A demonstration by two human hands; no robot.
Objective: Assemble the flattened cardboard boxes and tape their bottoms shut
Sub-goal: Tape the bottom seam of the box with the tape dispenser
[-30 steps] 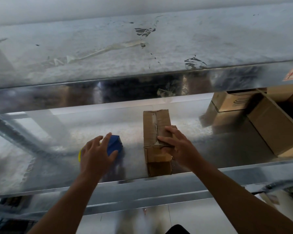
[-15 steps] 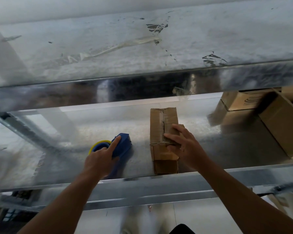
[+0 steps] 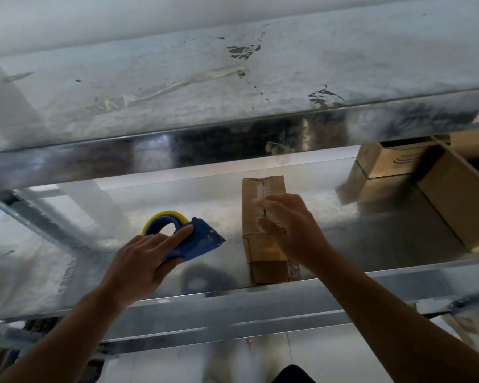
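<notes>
Fingers of the left hand [image 3: 141, 261] curl round the blue tape dispenser [image 3: 202, 240], forefinger straight along its top, while just to its right the blurred right hand [image 3: 293, 230] spreads loose fingers over the small cardboard box [image 3: 256, 194] on the metal shelf [image 3: 371, 244], contact unclear.

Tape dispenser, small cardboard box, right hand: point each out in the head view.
tape dispenser [image 3: 203, 240]: head view, on its blue body.
small cardboard box [image 3: 250, 210]: head view, on its top face, left of the hand.
right hand [image 3: 295, 233]: head view, on the back of the hand.
</notes>
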